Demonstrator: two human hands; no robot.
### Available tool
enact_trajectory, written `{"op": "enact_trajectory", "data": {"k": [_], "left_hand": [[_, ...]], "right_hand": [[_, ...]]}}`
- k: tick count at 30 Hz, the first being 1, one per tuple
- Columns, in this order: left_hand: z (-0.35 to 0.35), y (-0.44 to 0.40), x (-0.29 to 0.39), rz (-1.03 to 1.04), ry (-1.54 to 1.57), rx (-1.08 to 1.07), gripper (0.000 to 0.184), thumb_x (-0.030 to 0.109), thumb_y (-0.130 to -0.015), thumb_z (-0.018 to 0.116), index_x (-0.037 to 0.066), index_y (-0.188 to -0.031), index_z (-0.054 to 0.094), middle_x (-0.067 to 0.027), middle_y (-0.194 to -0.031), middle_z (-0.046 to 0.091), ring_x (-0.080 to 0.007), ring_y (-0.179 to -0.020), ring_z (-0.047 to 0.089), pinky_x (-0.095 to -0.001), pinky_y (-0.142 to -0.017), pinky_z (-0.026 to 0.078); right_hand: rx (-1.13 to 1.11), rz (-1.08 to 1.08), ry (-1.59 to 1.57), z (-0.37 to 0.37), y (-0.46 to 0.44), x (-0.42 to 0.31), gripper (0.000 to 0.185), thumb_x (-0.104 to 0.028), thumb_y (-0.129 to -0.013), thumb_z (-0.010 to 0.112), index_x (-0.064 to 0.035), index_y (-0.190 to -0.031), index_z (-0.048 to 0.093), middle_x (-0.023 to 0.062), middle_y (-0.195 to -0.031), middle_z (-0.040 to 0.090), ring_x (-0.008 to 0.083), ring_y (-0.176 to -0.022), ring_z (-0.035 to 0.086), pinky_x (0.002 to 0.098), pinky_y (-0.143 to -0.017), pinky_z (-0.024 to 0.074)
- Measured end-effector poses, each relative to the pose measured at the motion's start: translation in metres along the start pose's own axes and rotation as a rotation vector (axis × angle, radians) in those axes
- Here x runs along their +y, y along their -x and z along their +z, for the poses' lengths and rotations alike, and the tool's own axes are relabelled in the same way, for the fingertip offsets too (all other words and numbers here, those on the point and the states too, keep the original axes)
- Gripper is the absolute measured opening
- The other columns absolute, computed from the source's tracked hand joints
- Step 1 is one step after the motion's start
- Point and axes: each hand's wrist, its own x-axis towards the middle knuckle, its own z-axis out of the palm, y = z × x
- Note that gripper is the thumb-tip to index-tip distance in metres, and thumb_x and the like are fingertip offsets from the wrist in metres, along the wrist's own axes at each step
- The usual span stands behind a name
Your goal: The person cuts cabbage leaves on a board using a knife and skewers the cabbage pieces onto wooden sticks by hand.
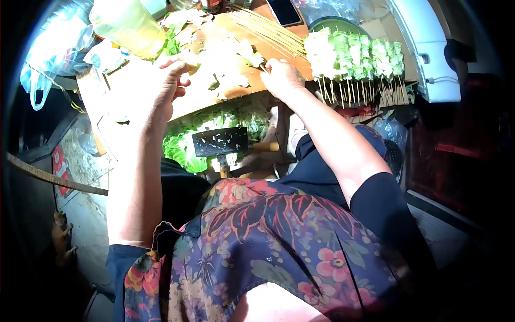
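My right hand (282, 79) is closed round the end of a thin wooden skewer, with pale green leaf pieces (248, 56) on its far part. My left hand (170, 80) is pinched together over the left of the wooden board (201, 102), a small yellow-green leaf piece (194, 68) at its fingertips. Between both hands, loose cut leaves (228, 70) lie scattered under glaring light. To the right of my right hand stand several finished leaf skewers (351, 53) in a packed row, their bare stick ends pointing towards me.
Bare bamboo sticks (268, 33) lie at the back near a phone (284, 12). A translucent jug (129, 29) and plastic bags (40, 75) stand at left. Below the board are a cleaver (220, 141) and whole green leaves (182, 150). A cat (63, 236) is on the floor at left.
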Motion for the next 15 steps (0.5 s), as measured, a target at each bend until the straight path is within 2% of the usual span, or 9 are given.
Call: {"op": "enact_trajectory", "data": {"k": [3,4,5,6,8,9,11,13,15], "left_hand": [[-0.009,-0.004,0.000,-0.031,0.008,-0.045,0.030,0.015,-0.075,0.070,0.006,-0.101,0.059,-0.0024,-0.076,0.061,-0.0086,-0.053,0.052,-0.0203,-0.048,0.040],[-0.011,-0.005,0.001,-0.041,0.045,-0.073,0.031,0.012,-0.076,0.070,0.004,-0.104,0.058,-0.0048,-0.080,0.062,-0.0100,-0.053,0.055,-0.0213,-0.048,0.044],[-0.008,-0.004,0.002,-0.036,0.046,-0.067,0.031,0.012,-0.076,0.070,0.004,-0.104,0.058,-0.0048,-0.080,0.062,-0.0100,-0.053,0.055,-0.0213,-0.048,0.044],[-0.001,-0.002,0.004,-0.017,0.121,-0.017,0.030,0.011,-0.077,0.068,0.004,-0.104,0.057,-0.0051,-0.081,0.062,-0.0111,-0.055,0.058,-0.0224,-0.051,0.048],[0.002,-0.008,0.000,0.007,0.232,0.025,0.026,0.007,-0.081,0.065,0.003,-0.105,0.056,-0.0058,-0.084,0.062,-0.0151,-0.063,0.063,-0.0272,-0.061,0.058],[0.003,-0.012,-0.001,0.018,0.231,0.022,0.026,0.007,-0.081,0.065,0.003,-0.105,0.056,-0.0058,-0.084,0.062,-0.0151,-0.063,0.063,-0.0272,-0.061,0.058],[0.003,-0.019,0.000,0.066,0.331,0.031,0.026,0.006,-0.081,0.064,0.003,-0.105,0.056,-0.0073,-0.085,0.061,-0.0166,-0.066,0.064,-0.0282,-0.062,0.058],[0.005,-0.021,0.001,0.091,0.394,0.058,0.025,0.005,-0.082,0.062,0.002,-0.105,0.053,-0.0089,-0.087,0.060,-0.0192,-0.072,0.064,-0.0290,-0.062,0.059],[0.003,-0.023,0.003,0.120,0.520,0.144,0.022,0.004,-0.082,0.060,0.001,-0.102,0.051,-0.0100,-0.088,0.057,-0.0213,-0.074,0.063,-0.0296,-0.062,0.059]], "right_hand": [[-0.020,0.014,0.033,0.009,-0.012,0.000,0.026,-0.030,-0.081,0.061,-0.0110,-0.100,0.063,0.0124,-0.109,0.062,0.0300,-0.100,0.061,0.0411,-0.086,0.0483],[-0.058,0.015,0.028,0.010,-0.015,0.001,0.024,-0.029,-0.081,0.061,-0.0100,-0.096,0.063,0.0122,-0.103,0.064,0.0297,-0.096,0.062,0.0410,-0.083,0.0490],[-0.096,0.016,0.020,0.009,-0.019,0.003,0.022,-0.027,-0.081,0.060,-0.0090,-0.092,0.064,0.0120,-0.097,0.066,0.0294,-0.092,0.063,0.0410,-0.081,0.0497],[-0.090,0.008,0.019,0.005,-0.019,0.002,0.022,-0.027,-0.081,0.060,-0.0090,-0.092,0.064,0.0120,-0.097,0.066,0.0294,-0.092,0.063,0.0410,-0.081,0.0497],[-0.034,-0.202,-0.250,-0.003,-0.012,0.001,0.018,-0.024,-0.081,0.060,-0.0075,-0.085,0.063,0.0120,-0.078,0.067,0.0267,-0.077,0.066,0.0382,-0.071,0.0509],[-0.024,-0.207,-0.252,-0.013,-0.004,-0.005,0.018,-0.024,-0.081,0.060,-0.0075,-0.085,0.063,0.0120,-0.078,0.067,0.0267,-0.077,0.066,0.0382,-0.071,0.0509],[-0.042,-0.408,-0.527,-0.045,0.021,-0.025,0.014,-0.020,-0.079,0.060,-0.0066,-0.079,0.061,0.0095,-0.066,0.063,0.0204,-0.062,0.063,0.0322,-0.061,0.0489],[-0.087,-0.496,-0.631,-0.060,0.050,-0.036,0.010,-0.012,-0.085,0.059,-0.0043,-0.080,0.057,-0.0061,-0.062,0.048,0.0013,-0.057,0.039,0.0193,-0.052,0.0343],[-0.160,-0.520,-0.678,-0.064,0.070,-0.039,0.006,-0.010,-0.083,0.061,-0.0048,-0.082,0.058,-0.0072,-0.063,0.046,0.0009,-0.057,0.040,0.0191,-0.052,0.0352]]}}
